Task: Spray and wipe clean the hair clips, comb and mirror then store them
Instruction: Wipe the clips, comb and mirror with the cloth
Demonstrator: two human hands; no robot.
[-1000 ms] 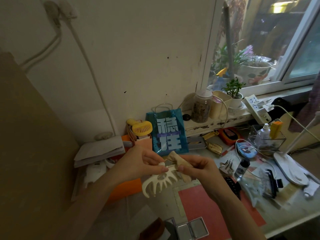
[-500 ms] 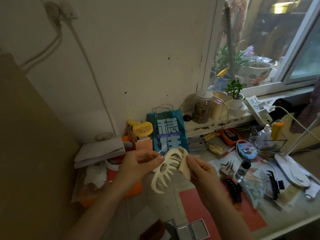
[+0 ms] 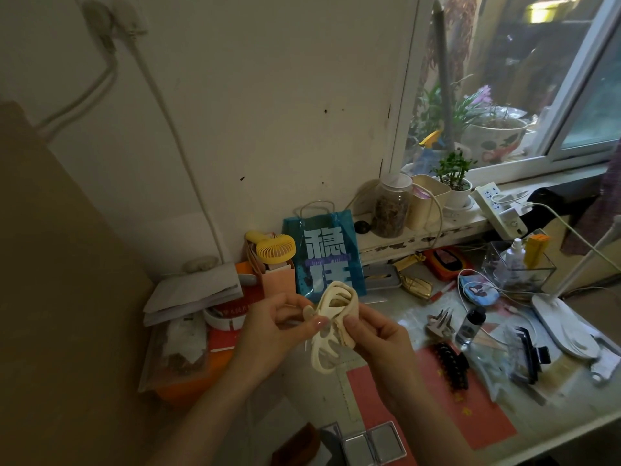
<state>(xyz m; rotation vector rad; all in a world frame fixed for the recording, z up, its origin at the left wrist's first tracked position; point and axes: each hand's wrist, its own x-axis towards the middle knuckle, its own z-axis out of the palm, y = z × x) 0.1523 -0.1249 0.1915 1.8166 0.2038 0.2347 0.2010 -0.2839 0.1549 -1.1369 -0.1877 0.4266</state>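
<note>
Head view: cream claw clip [image 3: 327, 331] seemingly stands upright, teeth downward.

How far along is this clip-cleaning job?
Early, by the look of it. Nothing visibly stored yet. In hand: the left hand pinches a cream clip while the right hand rubs it with a cloth. Left: the black clip, small clip and mirror lie on the desk; I can't pick out the comb.

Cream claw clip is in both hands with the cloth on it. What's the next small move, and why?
Probably keep rubbing the beige cloth along the cream claw hair clip: the left hand pinches its hinge and the right hand presses the cloth against its teeth.
</note>
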